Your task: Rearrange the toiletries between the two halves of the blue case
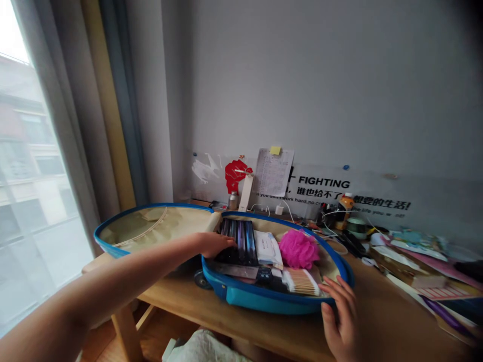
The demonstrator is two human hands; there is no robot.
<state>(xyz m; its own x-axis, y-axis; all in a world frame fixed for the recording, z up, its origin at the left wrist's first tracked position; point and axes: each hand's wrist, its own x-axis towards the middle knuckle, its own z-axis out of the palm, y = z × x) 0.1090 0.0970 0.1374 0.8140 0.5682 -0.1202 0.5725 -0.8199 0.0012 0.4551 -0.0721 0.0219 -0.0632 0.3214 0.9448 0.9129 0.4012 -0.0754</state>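
A blue suitcase [264,300] with a cream lining lies opened out on the wooden table. My left hand [216,245] reaches into its packed half, over the left end of a row of dark, shiny slim packs [245,239]. The fingers are bent and partly hidden, so I cannot tell if they grip anything. Beside the packs lie a white packet [268,249], a bright pink bath puff [299,249] and a bundle of cotton swabs [302,282]. My right hand [341,311] is open at the near right rim, fingers spread, fingertips close to the swabs.
The suitcase's other half [151,229] lies unfolded toward the window side. Along the wall stand an orange bottle [345,206], a green-lidded jar [356,227] and a small silver container [233,200]. Papers and other clutter [426,261] cover the table's right side. White cables run behind the suitcase.
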